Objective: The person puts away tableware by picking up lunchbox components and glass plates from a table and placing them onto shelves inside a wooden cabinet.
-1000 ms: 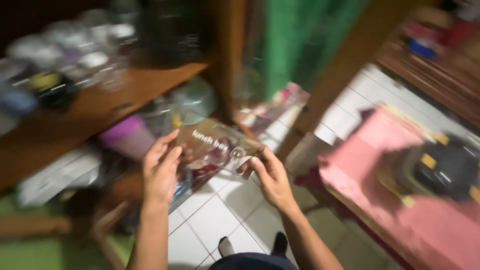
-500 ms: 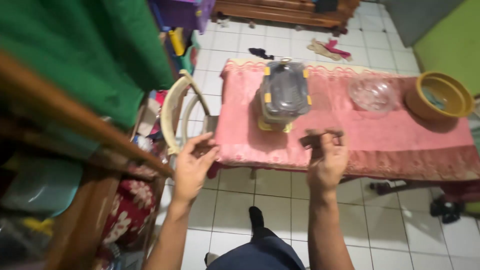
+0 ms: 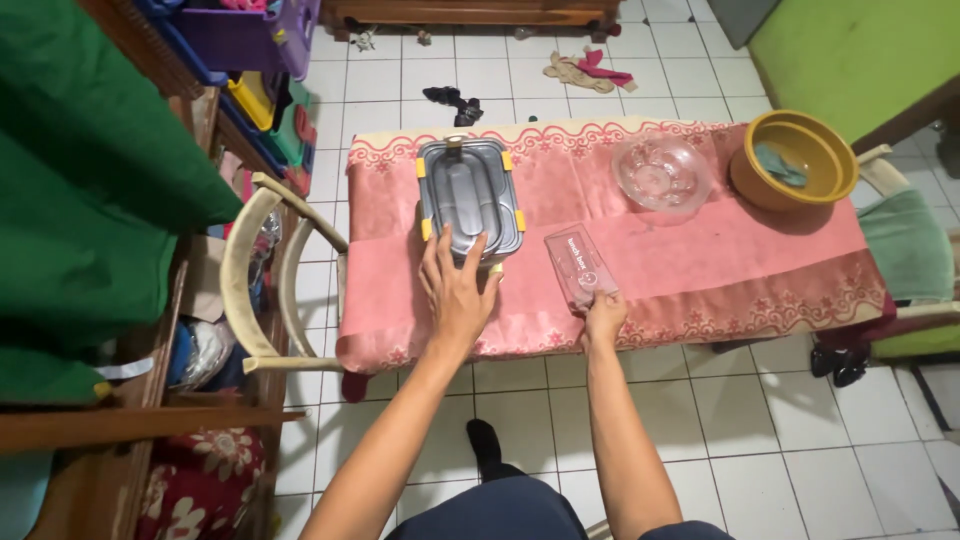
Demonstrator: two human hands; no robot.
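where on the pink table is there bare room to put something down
The widest bare cloth runs along the near edge, right of the flat clear pack held by the right hand and below the glass bowl and yellow basin. A narrow strip lies left of the lunch box. It is crowded around the left hand.

A pink tablecloth (image 3: 700,255) with a red patterned border covers the table. On it sit a grey lunch box (image 3: 468,196) with yellow clips, a clear pink-tinted lid (image 3: 580,266), a clear glass bowl (image 3: 661,170) and, far right, a mustard-yellow basin (image 3: 795,158). The floor tiles (image 3: 830,450) are white.
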